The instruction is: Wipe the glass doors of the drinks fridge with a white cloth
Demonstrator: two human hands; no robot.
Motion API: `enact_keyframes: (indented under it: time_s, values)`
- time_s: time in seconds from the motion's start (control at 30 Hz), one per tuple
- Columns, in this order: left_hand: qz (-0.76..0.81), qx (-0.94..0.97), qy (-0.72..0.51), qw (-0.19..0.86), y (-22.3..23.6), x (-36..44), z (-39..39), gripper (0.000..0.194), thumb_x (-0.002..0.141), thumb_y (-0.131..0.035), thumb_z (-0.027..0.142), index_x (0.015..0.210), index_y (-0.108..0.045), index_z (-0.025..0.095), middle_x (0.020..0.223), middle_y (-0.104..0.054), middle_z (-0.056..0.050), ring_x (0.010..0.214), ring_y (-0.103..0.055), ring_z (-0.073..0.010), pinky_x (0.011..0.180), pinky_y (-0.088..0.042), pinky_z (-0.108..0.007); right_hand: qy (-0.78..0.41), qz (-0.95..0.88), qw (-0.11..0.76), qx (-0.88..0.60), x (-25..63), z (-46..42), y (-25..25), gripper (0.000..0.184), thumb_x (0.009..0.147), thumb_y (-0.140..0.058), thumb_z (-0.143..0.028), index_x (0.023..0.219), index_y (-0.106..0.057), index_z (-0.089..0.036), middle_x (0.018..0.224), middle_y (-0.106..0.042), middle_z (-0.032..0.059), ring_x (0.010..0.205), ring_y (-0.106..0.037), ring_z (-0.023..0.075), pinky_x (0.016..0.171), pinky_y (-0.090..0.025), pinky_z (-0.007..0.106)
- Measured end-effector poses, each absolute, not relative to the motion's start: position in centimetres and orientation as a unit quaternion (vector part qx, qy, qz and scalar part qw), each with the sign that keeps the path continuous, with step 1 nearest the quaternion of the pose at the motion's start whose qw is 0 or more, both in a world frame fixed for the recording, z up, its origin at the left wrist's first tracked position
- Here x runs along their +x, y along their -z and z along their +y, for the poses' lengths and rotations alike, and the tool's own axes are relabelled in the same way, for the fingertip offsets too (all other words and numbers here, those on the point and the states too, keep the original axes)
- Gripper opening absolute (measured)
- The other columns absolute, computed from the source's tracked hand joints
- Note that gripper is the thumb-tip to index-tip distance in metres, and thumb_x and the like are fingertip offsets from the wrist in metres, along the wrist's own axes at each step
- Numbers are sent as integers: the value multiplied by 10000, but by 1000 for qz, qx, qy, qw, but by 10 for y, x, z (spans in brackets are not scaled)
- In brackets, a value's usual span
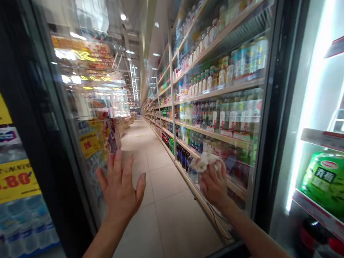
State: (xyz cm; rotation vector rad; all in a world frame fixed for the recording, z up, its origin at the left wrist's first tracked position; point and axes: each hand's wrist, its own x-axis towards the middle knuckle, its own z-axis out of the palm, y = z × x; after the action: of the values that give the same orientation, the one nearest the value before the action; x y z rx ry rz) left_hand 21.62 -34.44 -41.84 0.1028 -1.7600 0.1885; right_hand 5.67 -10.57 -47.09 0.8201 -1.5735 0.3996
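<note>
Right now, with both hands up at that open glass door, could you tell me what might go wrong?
1. The left hand lies flat on the glass door; it may leave smears.
2. The right hand presses a crumpled cloth to the pane; pressure could swing the door.
3. The cooler shelf stands exposed, so cold air may escape.

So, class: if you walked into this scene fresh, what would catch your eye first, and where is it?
Two hands pressed to an open glass door fill the middle: the left hand flat with fingers spread, the right hand gripping a crumpled white cloth. Through the glass runs a long aisle of drink shelves. At far right, a bright green pack sits on a lit fridge shelf.
</note>
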Motion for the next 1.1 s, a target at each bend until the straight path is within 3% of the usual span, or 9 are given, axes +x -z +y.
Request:
enact_keyframes:
  time_s: [0.17, 0.37, 0.57, 0.77, 0.9, 0.97, 1.1]
  values:
    - [-767, 54, -91, 633, 413, 212, -345, 695, 767, -548, 285, 1380, -224, 234, 1471, -185, -98, 1352, -174, -271, 1091, -90, -510, -305, -698, 632, 141, 41, -84, 460, 523, 855, -353, -213, 1375, -297, -212, 1438, -228, 162, 1304, -234, 365, 965, -282, 636]
    - [-756, 52, -86, 647, 417, 210, -347, 696, 754, -571, 296, 1371, -255, 237, 1461, -216, -98, 1341, -201, -292, 1087, -106, -535, -208, -688, 609, 335, 49, -95, 461, 555, 809, -446, -185, 1338, -348, -319, 1400, -333, 63, 1306, -258, 323, 1010, -275, 603]
    - [-752, 48, -82, 652, 415, 209, -346, 712, 760, -567, 295, 1379, -215, 283, 1474, -180, -48, 1334, -217, -299, 1082, -125, -546, -385, -661, 642, 50, 1, -52, 436, 497, 873, -287, -236, 1366, -323, -184, 1434, -255, 160, 1321, -227, 334, 987, -264, 626]
    - [-752, 45, -79, 653, 415, 208, -347, 730, 757, -582, 282, 1382, -207, 288, 1474, -182, -41, 1334, -215, -299, 1096, -114, -527, -209, -705, 617, 281, 19, -62, 444, 495, 828, -424, -228, 1319, -394, -281, 1426, -297, 68, 1323, -226, 315, 1018, -264, 585]
    - [-746, 49, -91, 658, 415, 207, -348, 726, 757, -573, 295, 1383, -205, 282, 1474, -180, -24, 1327, -233, -307, 1086, -141, -540, -313, -684, 650, 111, 5, -52, 421, 499, 860, -350, -251, 1357, -341, -203, 1429, -269, 143, 1308, -246, 336, 974, -293, 607]
    - [-746, 52, -95, 657, 416, 207, -348, 732, 751, -582, 289, 1382, -211, 284, 1470, -190, -31, 1330, -230, -296, 1093, -136, -526, -335, -678, 647, 94, 11, -62, 412, 506, 863, -342, -250, 1366, -322, -203, 1439, -246, 147, 1317, -223, 335, 980, -287, 606]
    - [-750, 56, -90, 653, 415, 209, -348, 737, 744, -588, 277, 1381, -218, 273, 1468, -196, -57, 1338, -213, -287, 1096, -121, -523, -211, -682, 621, 324, 46, -98, 415, 501, 816, -431, -210, 1311, -408, -286, 1376, -376, 70, 1317, -236, 299, 1030, -270, 555]
